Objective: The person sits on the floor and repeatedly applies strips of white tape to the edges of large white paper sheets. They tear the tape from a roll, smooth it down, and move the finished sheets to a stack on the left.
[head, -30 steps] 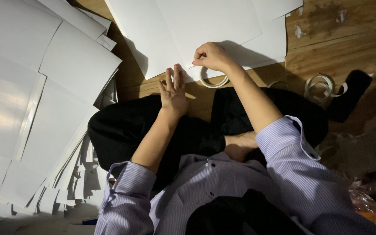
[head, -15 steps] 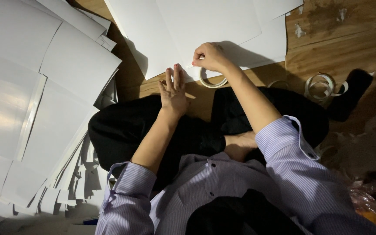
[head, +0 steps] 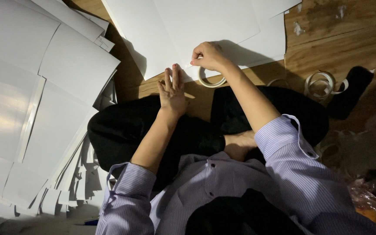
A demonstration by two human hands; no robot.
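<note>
Now you tape: left hand (head: 172, 89) flat, fingers spread on large white card sheet (head: 196, 26) edge; right hand (head: 208, 55) pinches tape end above pale round tape roll (head: 209, 80). Next, likely: press strip down steadily.

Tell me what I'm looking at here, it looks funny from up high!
A camera sits on a person's head and looks down at their lap and arms. They sit on a wooden floor. The left hand presses flat on the edge of a white sheet. The right hand pinches something small and pale at that edge, just above a tape roll. More rolls lie to the right, and a big pile of white sheets lies on the left.
</note>
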